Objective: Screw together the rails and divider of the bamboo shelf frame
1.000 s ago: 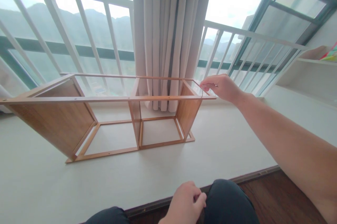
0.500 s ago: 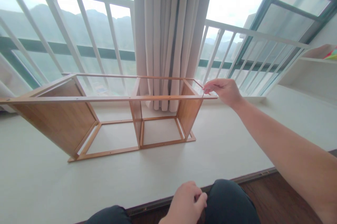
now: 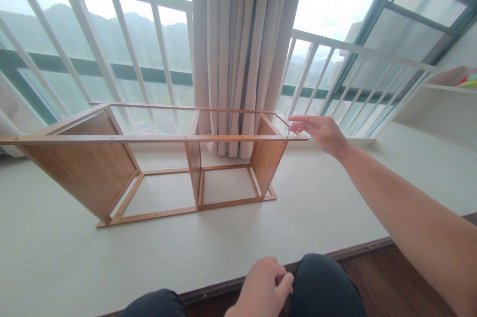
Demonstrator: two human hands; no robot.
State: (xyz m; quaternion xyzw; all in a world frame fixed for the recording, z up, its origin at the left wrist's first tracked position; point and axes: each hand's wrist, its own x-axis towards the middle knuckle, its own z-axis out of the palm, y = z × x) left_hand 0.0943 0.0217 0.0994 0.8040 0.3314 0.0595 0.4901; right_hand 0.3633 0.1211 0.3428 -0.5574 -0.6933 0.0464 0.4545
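Observation:
A light wooden shelf frame (image 3: 149,139) lies on its side on the white window ledge (image 3: 231,242), with brown side panels and an upright divider in the middle. My right hand (image 3: 320,132) reaches to the frame's top right corner. Its fingertips pinch a thin metal key (image 3: 288,133) that hangs at the end of the front rail. My left hand (image 3: 263,287) rests as a loose fist on my dark-trousered knee (image 3: 324,284) at the bottom edge, and I see nothing in it.
Pale curtains (image 3: 242,53) hang behind the frame in front of a white window railing (image 3: 112,34). A white shelf unit (image 3: 439,103) stands at the right. Dark wood floor (image 3: 391,277) runs below the ledge's edge.
My right hand's fingers have stretched out flatter at the frame's corner and the wrist has turned a little. The left hand and the frame have stayed in place.

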